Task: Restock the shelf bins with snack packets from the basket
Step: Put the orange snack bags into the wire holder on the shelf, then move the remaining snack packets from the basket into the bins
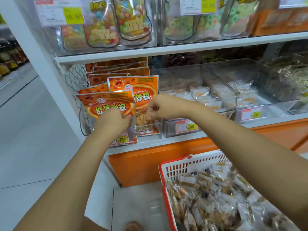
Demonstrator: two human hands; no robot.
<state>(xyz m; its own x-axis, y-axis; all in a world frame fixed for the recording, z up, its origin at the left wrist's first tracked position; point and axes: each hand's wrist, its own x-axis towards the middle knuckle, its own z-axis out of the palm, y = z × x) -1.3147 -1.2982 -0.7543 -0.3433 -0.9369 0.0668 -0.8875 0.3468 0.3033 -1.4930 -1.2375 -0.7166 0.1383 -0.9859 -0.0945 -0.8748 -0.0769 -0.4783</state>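
Orange snack packets (106,104) stand in a clear bin (157,129) at the left end of the middle shelf. My left hand (113,121) grips the bottom of the front packets, which lean left. My right hand (155,109) pinches the lower part of the upright orange packet (141,94) beside them. A white basket with a red rim (164,184) sits at the lower right, full of small clear-wrapped snack packets (216,197).
Clear bins (221,97) with small wrapped snacks fill the shelf to the right. Candy bags (116,25) stand on the shelf above. A white upright post (38,55) and a wire side panel (75,79) border the left. An orange base panel (146,164) runs below.
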